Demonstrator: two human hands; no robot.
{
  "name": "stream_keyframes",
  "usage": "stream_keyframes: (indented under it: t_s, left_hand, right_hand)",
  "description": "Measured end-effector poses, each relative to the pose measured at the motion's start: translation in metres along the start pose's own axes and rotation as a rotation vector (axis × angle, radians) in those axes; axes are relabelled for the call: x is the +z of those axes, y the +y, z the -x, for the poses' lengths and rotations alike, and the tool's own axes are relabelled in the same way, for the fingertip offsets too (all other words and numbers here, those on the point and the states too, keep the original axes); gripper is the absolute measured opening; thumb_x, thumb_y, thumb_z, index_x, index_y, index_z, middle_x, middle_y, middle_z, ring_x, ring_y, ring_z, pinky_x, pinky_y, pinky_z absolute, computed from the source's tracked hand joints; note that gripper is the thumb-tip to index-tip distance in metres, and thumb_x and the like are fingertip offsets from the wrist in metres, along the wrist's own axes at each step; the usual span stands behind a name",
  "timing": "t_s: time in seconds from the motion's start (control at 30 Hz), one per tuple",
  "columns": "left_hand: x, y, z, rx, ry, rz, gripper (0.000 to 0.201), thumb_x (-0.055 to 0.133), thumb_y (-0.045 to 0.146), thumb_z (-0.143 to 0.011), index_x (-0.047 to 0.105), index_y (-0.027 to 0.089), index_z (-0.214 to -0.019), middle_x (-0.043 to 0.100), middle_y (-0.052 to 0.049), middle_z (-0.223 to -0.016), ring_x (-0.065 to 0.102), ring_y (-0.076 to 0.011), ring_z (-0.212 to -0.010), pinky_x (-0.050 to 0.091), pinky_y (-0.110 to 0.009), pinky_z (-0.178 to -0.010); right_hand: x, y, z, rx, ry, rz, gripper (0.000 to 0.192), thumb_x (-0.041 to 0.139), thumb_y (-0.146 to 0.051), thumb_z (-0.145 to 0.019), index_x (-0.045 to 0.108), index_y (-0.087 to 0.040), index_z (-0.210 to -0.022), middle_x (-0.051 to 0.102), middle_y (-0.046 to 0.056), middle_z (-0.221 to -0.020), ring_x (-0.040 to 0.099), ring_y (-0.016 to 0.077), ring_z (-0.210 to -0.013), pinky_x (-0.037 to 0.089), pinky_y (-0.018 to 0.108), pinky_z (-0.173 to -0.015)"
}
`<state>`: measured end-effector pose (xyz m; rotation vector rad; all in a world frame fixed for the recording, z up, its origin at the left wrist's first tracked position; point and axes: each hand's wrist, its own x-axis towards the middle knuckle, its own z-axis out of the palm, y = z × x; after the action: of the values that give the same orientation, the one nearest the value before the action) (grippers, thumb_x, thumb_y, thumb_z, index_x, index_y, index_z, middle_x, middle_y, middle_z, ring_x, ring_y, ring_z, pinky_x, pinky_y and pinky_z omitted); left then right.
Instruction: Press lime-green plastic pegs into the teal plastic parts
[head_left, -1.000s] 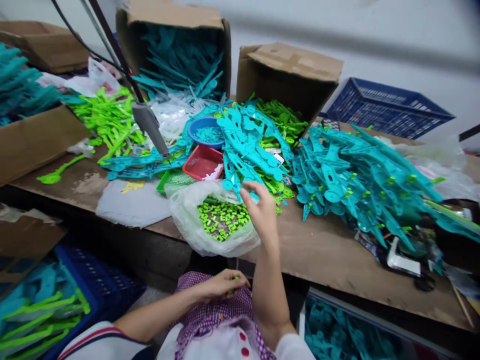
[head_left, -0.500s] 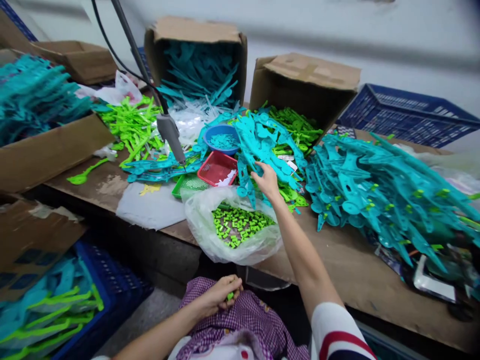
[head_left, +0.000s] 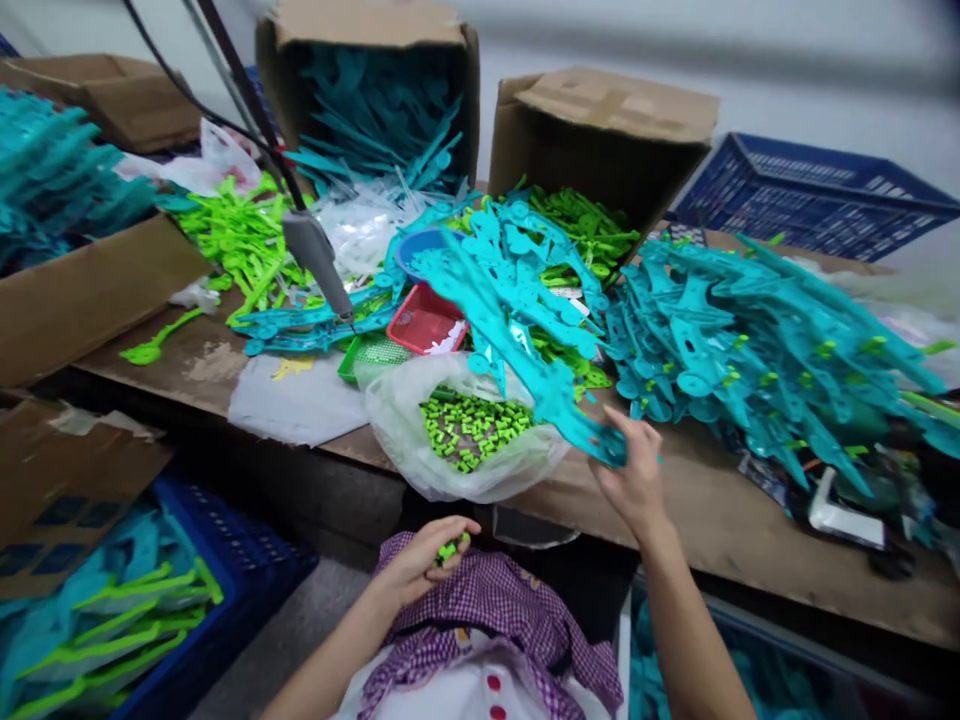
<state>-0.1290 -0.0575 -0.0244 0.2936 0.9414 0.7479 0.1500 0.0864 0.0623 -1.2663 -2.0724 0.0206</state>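
Observation:
My right hand (head_left: 634, 475) grips one end of a long turquoise plastic part (head_left: 536, 365), which slants up and left over the bench and is smeared by motion. Low over my lap, my left hand (head_left: 431, 562) is curled around several small bright green plastic pieces (head_left: 452, 549). Between the hands and the bench's back, a clear plastic bag (head_left: 397, 440) lies rolled open with many of the same green pieces (head_left: 476, 430) inside. More turquoise parts (head_left: 517, 235) are heaped behind the held one.
A grey electric screwdriver (head_left: 319, 260) hangs at left above the bench. A red tray (head_left: 424, 320) and a blue bowl (head_left: 409, 250) stand behind the bag. Turquoise parts with green bits (head_left: 720, 330) are piled at right. Cardboard boxes (head_left: 600, 105) line the back; a blue crate (head_left: 247, 570) stands lower left.
My right hand has lifted a turquoise part from the heap and drawn it back and to the right. My left hand has loosened a little, showing more green pieces.

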Motion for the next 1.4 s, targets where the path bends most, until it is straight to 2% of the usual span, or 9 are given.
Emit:
stream_keyframes:
  t_s: [0.2, 0.4, 0.57, 0.77, 0.9, 1.03, 1.2, 1.3, 1.4]
  left_hand:
    - [0.066, 0.066, -0.018, 0.116, -0.207, -0.079, 0.045, 0.081, 0.049, -0.07, 0.064, 0.012, -0.087, 0.047, 0.005, -0.062, 0.033, 0.0006, -0.04, 0.009, -0.013, -0.034]
    - [0.142, 0.098, -0.052, 0.239, -0.309, -0.036, 0.049, 0.086, 0.046, -0.064, 0.066, 0.011, -0.092, 0.053, 0.003, -0.068, 0.038, 0.0005, -0.042, 0.012, -0.012, -0.033]
    - [0.139, 0.066, -0.059, 0.116, -0.267, -0.046, 0.05, 0.085, 0.043, -0.066, 0.065, 0.011, -0.099, 0.055, 0.003, -0.071, 0.036, 0.0018, -0.041, 0.011, -0.012, -0.033]
    - [0.131, 0.016, -0.058, -0.014, -0.204, -0.103, 0.051, 0.085, 0.048, -0.064, 0.053, 0.015, -0.085, 0.054, 0.004, -0.066, 0.039, -0.0002, -0.041, 0.012, -0.011, -0.033]
    - [0.126, 0.001, -0.065, -0.017, -0.134, -0.103, 0.054, 0.085, 0.053, -0.063, 0.049, 0.017, -0.081, 0.05, 0.007, -0.061, 0.038, -0.0009, -0.04, 0.012, -0.011, -0.033]
    - [0.124, -0.001, -0.075, 0.023, -0.083, -0.078, 0.054, 0.085, 0.054, -0.062, 0.053, 0.015, -0.081, 0.05, 0.006, -0.063, 0.038, -0.0007, -0.041, 0.012, -0.011, -0.033]
    - [0.13, 0.003, -0.078, 0.042, -0.066, -0.063, 0.056, 0.088, 0.048, -0.06, 0.062, 0.01, -0.092, 0.057, 0.002, -0.072, 0.042, -0.0002, -0.043, 0.013, -0.012, -0.032]
    - [0.13, 0.004, -0.075, 0.039, -0.074, -0.063, 0.056, 0.088, 0.046, -0.06, 0.063, 0.01, -0.095, 0.061, 0.0, -0.074, 0.04, 0.0002, -0.042, 0.012, -0.012, -0.032]
    - [0.127, 0.004, -0.075, 0.054, -0.031, -0.05, 0.05, 0.088, 0.042, -0.061, 0.06, 0.012, -0.089, 0.063, -0.001, -0.074, 0.04, 0.0001, -0.041, 0.012, -0.012, -0.032]
  right_hand:
    - [-0.075, 0.081, 0.163, 0.258, -0.055, 0.313, 0.039, 0.055, -0.033, -0.079, 0.055, -0.025, -0.118, 0.066, 0.012, -0.105, 0.062, 0.0329, -0.101, 0.039, 0.048, -0.089]
    - [-0.124, 0.124, 0.226, 0.333, -0.228, 0.473, 0.035, 0.052, -0.039, -0.077, 0.063, -0.024, -0.107, 0.067, 0.011, -0.104, 0.062, 0.0326, -0.098, 0.034, 0.048, -0.087]
    - [-0.124, 0.159, 0.218, 0.264, -0.483, 0.516, 0.038, 0.051, -0.035, -0.078, 0.067, -0.026, -0.111, 0.066, 0.011, -0.116, 0.058, 0.0315, -0.108, 0.034, 0.049, -0.091]
    - [-0.11, 0.203, 0.176, 0.275, -0.578, 0.498, 0.053, 0.043, -0.016, -0.078, 0.063, -0.027, -0.125, 0.058, 0.013, -0.136, 0.051, 0.0314, -0.127, 0.033, 0.053, -0.094]
    - [-0.116, 0.216, 0.161, 0.401, -0.637, 0.47, 0.055, 0.055, -0.026, -0.076, 0.061, -0.028, -0.131, 0.055, 0.017, -0.14, 0.046, 0.0399, -0.132, 0.036, 0.058, -0.092]
    - [-0.098, 0.175, 0.128, 0.374, -0.457, 0.349, 0.055, 0.056, -0.046, -0.085, 0.057, -0.023, -0.136, 0.052, 0.019, -0.143, 0.043, 0.038, -0.135, 0.038, 0.055, -0.098]
    - [-0.012, 0.1, 0.088, 0.271, -0.365, 0.16, 0.061, 0.044, -0.053, -0.095, 0.042, -0.023, -0.148, 0.046, 0.015, -0.15, 0.043, 0.0321, -0.137, 0.034, 0.052, -0.106]
    - [0.014, 0.093, 0.098, 0.212, -0.387, 0.129, 0.053, 0.045, -0.052, -0.096, 0.054, -0.021, -0.138, 0.056, 0.016, -0.14, 0.052, 0.0321, -0.129, 0.035, 0.052, -0.104]
    - [0.009, 0.101, 0.122, 0.109, -0.371, 0.114, 0.047, 0.048, -0.049, -0.096, 0.062, -0.019, -0.13, 0.06, 0.016, -0.133, 0.056, 0.0305, -0.122, 0.037, 0.049, -0.103]
